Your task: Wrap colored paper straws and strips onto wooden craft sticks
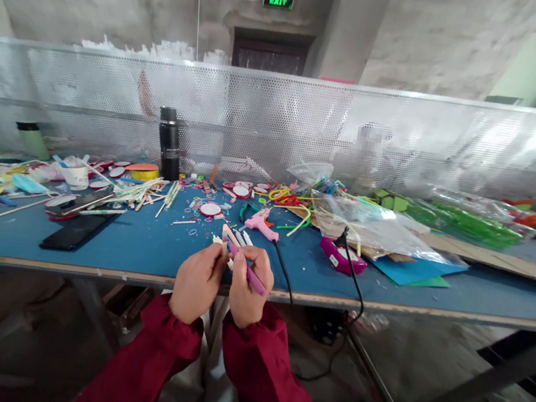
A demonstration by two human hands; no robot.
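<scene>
My left hand is closed around a small bunch of pale craft sticks held just above the near edge of the blue table. My right hand sits close beside it, fingers wrapped round a purple pen whose tip points at the sticks. Both wrists wear dark red sleeves. A pink glue gun lies on the table just beyond my hands, its black cord trailing toward the table's front edge.
A black phone lies at the left front. Loose sticks, paper cups and round discs crowd the left and middle. A black flask stands at the back by a perforated metal screen. Plastic bags, cardboard and green parts fill the right.
</scene>
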